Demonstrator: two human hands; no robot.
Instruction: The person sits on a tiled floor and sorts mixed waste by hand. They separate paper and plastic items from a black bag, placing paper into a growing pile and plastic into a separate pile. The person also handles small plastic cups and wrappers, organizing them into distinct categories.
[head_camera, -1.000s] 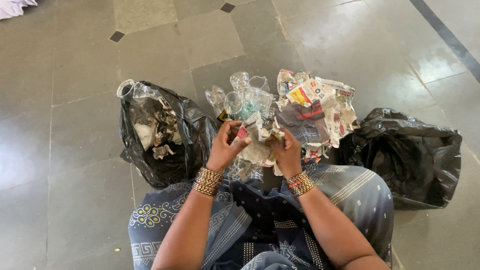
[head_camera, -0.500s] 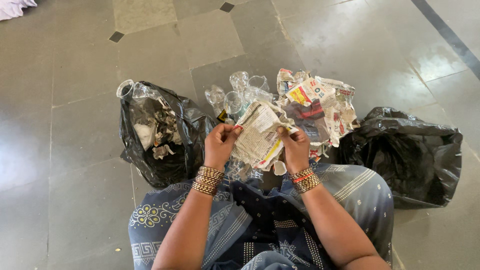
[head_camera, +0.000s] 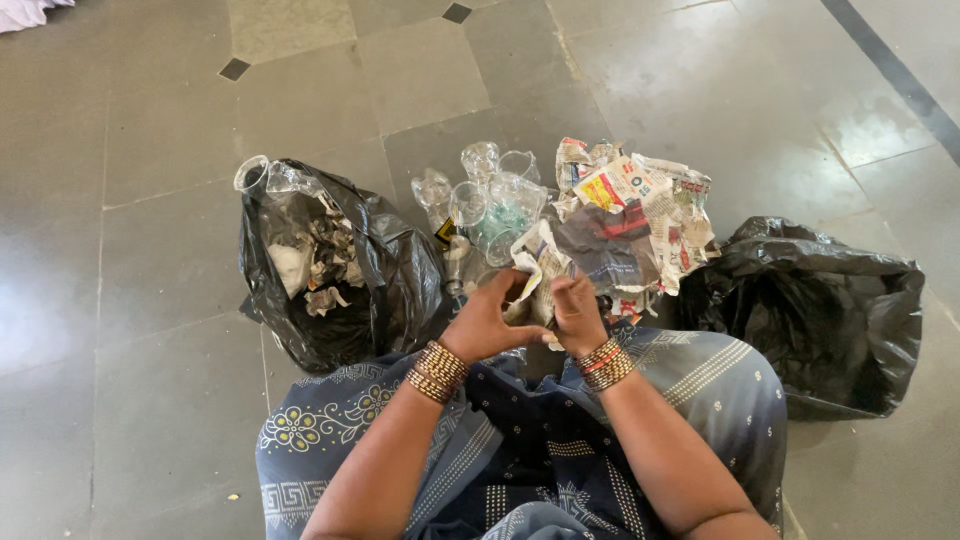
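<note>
perhaps a home: grey tiled floor (head_camera: 180, 230)

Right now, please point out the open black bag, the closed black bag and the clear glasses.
open black bag (head_camera: 400, 270), head view, on its right wall.
closed black bag (head_camera: 810, 310), head view, on its middle.
clear glasses (head_camera: 495, 195), head view, on one glass's side.

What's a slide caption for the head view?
Both hands crumple newspaper between two black bags, clear glasses ahead.

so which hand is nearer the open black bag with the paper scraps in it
Left. The left hand sits just beside the open black bag; the right hand is farther off, on the far side of the crumpled paper both grip.
</note>
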